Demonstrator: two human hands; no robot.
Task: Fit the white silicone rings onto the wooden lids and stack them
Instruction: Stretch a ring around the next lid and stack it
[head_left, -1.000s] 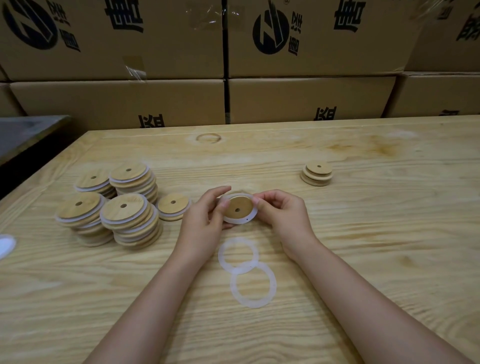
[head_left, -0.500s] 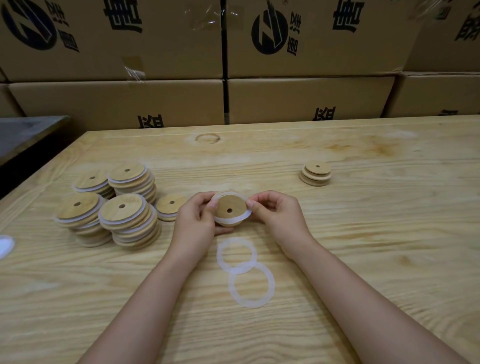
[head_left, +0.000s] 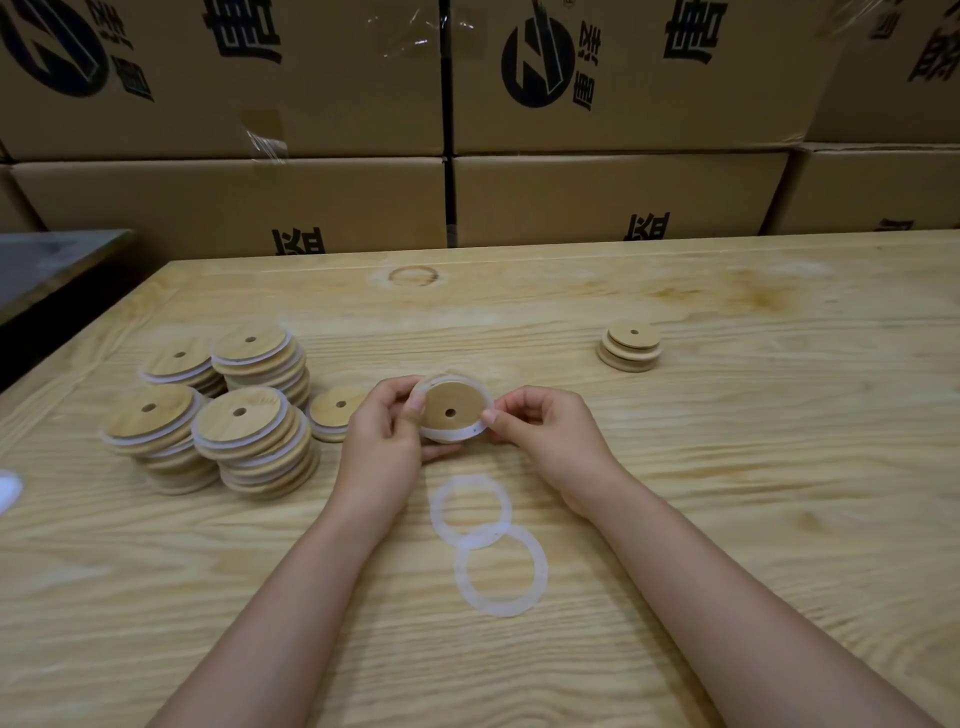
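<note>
Silicone ring (head_left: 451, 430), soft and stretchy, is pinched by both hands, left hand (head_left: 383, 432) and right hand (head_left: 545, 435), around the stiff, light wooden lid (head_left: 453, 406); grip its rim.

Both hands hold a wooden lid (head_left: 451, 411) above the table (head_left: 727, 467), the left hand (head_left: 382, 441) and right hand (head_left: 545, 436) pinching its white silicone ring (head_left: 457, 433). Two loose rings (head_left: 488, 540) overlap nearby; ringed lid stacks (head_left: 228, 410) stand left.

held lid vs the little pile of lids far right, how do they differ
The held lid is tilted above the table, pinched by the left hand and right hand; the right pile lies flat, untouched. The held lid carries a white ring around its rim; the right pile shows none. Both are round pale wood with a small hole.
</note>
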